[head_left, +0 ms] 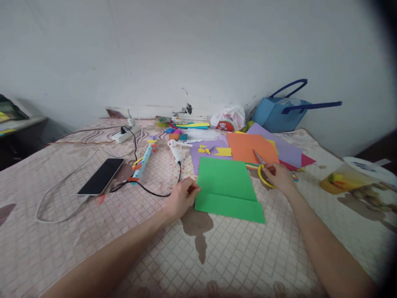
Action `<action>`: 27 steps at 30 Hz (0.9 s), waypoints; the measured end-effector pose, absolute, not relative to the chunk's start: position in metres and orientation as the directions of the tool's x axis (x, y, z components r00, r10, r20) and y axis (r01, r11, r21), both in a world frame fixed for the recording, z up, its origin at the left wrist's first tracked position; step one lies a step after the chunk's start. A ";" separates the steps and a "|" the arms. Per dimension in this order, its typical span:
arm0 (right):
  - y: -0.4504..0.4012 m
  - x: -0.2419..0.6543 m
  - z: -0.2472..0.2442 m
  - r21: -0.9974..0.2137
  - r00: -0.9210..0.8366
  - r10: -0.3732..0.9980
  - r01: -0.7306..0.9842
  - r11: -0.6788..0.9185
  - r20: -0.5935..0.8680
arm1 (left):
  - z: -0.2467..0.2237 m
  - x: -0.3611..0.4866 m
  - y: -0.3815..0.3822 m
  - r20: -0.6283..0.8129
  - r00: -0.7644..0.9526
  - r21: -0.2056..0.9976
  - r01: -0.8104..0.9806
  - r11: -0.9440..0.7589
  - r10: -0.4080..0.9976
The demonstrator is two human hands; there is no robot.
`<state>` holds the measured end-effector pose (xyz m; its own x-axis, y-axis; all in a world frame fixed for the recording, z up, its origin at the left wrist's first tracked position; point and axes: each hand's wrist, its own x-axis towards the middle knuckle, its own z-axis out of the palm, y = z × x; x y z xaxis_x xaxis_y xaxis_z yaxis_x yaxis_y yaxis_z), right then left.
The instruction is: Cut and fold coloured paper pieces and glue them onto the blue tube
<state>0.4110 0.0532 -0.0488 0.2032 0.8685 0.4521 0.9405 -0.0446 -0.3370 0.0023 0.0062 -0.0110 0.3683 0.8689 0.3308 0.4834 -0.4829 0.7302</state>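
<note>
A green sheet of paper (228,180) lies on the patterned tablecloth, with a crease or edge running across its lower part. At its left edge, my left hand (182,196) pinches the paper between thumb and fingertips. My right hand (277,176) is closed on the yellow-handled scissors (263,176), to the right of the sheet. The scissor blades point up and left over an orange sheet (243,147). Purple paper (197,155) with yellow cut pieces (222,152) on it lies behind the green sheet.
A white glue gun (174,151) with a black cord, a light blue decorated strip (143,163), a phone (101,176) and a power strip (125,133) are on the left. A blue bag (279,116) stands behind; a plastic tub (356,176) is at right.
</note>
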 end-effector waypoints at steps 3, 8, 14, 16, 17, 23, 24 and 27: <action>0.053 0.411 -0.048 -0.335 0.198 0.867 0.941 -0.038 0.457 | -0.012 0.001 0.006 0.302 0.342 0.733 0.514 -0.446 0.890; 0.053 0.412 -0.048 -0.342 0.190 0.867 0.939 -0.024 0.461 | -0.014 0.000 0.008 0.252 0.334 0.797 0.461 -0.390 0.908; 0.052 0.411 -0.046 -0.343 0.187 0.867 0.939 -0.020 0.463 | -0.010 0.002 0.006 0.202 0.329 0.888 0.336 -0.314 0.922; 0.051 0.410 -0.045 -0.345 0.187 0.867 0.938 -0.019 0.462 | -0.007 0.002 0.004 0.211 0.310 0.883 0.346 -0.317 0.927; 0.051 0.410 -0.045 -0.345 0.188 0.867 0.938 -0.020 0.462 | -0.005 0.002 0.003 0.213 0.296 0.876 0.364 -0.316 0.931; 0.050 0.408 -0.041 -0.347 0.191 0.871 0.938 -0.026 0.453 | -0.005 0.001 0.003 0.211 0.258 0.799 0.510 -0.319 0.943; 0.050 0.408 -0.041 -0.347 0.193 0.870 0.937 -0.027 0.454 | -0.006 0.000 0.004 0.221 0.263 0.796 0.507 -0.330 0.939; 0.049 0.408 -0.040 -0.351 0.197 0.869 0.936 -0.028 0.455 | -0.012 0.000 0.007 0.271 0.281 0.818 0.437 -0.375 0.920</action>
